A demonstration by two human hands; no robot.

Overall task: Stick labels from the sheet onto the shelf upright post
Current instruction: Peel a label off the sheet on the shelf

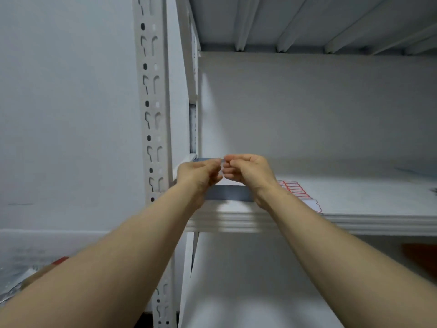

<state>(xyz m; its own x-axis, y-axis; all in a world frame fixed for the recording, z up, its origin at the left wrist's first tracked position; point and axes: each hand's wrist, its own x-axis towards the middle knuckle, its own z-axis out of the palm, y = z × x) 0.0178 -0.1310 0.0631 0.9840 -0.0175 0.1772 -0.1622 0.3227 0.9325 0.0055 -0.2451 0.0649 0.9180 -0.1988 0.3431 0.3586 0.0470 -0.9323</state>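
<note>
The label sheet (pixel 296 188), white with red-bordered labels, lies on the shelf board (pixel 366 197) just right of my right wrist. My left hand (pixel 201 174) and my right hand (pixel 248 171) meet above the board's left end, fingertips together. Between them they pinch a small pale label (pixel 222 160), barely visible. The white perforated upright post (pixel 152 114) rises to the left of both hands, about a hand's width from my left hand. I see no labels on the visible face of the post.
The underside of an upper shelf (pixel 307 20) with ribs spans the top. A white wall lies behind and to the left. A lower shelf board (pixel 236 292) sits beneath my arms. A cardboard box with red tape (pixel 50 268) is at the lower left.
</note>
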